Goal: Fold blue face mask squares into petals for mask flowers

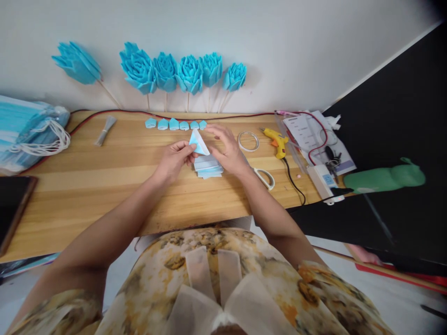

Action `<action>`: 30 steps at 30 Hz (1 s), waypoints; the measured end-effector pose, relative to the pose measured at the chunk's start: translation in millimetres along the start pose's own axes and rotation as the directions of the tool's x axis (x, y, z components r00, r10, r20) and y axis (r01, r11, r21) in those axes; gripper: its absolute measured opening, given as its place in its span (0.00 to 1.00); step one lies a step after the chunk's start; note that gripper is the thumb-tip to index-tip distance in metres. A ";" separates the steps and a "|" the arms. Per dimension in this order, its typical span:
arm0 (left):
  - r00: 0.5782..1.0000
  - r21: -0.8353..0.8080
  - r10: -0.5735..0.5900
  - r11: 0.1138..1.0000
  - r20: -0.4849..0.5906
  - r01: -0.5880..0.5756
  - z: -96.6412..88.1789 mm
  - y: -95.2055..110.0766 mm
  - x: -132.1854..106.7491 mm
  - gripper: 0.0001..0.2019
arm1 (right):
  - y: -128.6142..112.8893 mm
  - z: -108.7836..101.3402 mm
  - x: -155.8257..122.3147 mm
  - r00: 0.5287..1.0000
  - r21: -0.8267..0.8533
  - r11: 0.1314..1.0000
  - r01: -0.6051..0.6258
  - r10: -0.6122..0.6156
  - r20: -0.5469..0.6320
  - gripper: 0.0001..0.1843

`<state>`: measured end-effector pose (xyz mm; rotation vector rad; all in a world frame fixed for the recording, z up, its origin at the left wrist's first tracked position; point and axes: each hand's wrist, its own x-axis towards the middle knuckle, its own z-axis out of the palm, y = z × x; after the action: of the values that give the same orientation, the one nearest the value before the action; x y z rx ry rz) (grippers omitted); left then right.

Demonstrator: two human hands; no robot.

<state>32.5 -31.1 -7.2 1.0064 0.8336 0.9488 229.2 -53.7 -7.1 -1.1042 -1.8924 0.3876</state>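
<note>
Between the thumb and fingers of my left hand (173, 159) is a small triangle of folded mask fabric (198, 142), blue with a white band. My right hand (226, 148) hovers just right of it, fingers apart and curved; the thumb is close to the triangle's right corner. Below both hands lies a stack of cut blue-and-white fabric pieces (208, 167), partly covered. A row of several small folded blue petals (173, 123) sits behind the hands. White-handled scissors (264, 178) lie by my right wrist, which hides their blades.
Blue fabric roses (189, 74) on sticks lean along the wall. To the right are a tape roll (248, 141), yellow glue gun (275, 141), power strip (323, 183) and green bottle (384, 179). Bagged masks (24, 135) and a dark tablet (14, 204) lie left.
</note>
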 end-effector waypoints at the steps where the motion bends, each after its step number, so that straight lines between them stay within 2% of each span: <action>1: 1.000 -0.006 -0.014 1.000 0.001 0.014 0.1 0.1 -0.1 0.11 | 0.0 -0.1 0.5 0.999 -0.027 0.999 0.028 -0.028 0.018 0.22; 4: 0.999 0.001 -0.042 0.999 0.000 0.042 0.1 -1.3 -0.1 0.11 | 1.9 1.0 1.1 0.994 -0.051 0.995 0.086 -0.082 0.073 0.16; 8: 1.000 0.055 0.006 0.998 -0.003 -0.006 -0.6 -3.8 0.1 0.10 | 3.9 1.9 0.5 0.992 -0.026 0.997 0.069 -0.066 0.108 0.06; 16: 0.993 0.257 0.120 0.960 -0.022 -0.110 -0.4 -7.4 0.5 0.11 | -0.1 3.8 0.0 0.995 0.057 0.997 -0.049 0.044 0.089 0.08; 20: 0.988 0.297 0.154 0.944 -0.005 -0.145 -0.9 -9.8 1.1 0.13 | -2.5 5.9 -0.1 0.989 0.132 0.982 -0.135 0.126 0.073 0.07; 26: 0.985 0.318 0.169 0.934 0.016 -0.166 -1.7 -10.4 1.4 0.13 | -3.5 10.2 -1.4 0.941 0.300 0.892 -0.338 0.316 0.122 0.12; 30: 0.986 0.309 0.165 0.938 0.010 -0.160 -0.5 -10.2 1.0 0.13 | 1.1 13.7 -2.1 0.928 0.371 0.851 -0.372 0.348 0.133 0.14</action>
<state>35.0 -32.5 -17.1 1.3567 0.9428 0.9853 219.2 -52.7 -16.6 -1.1761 -1.5557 0.9791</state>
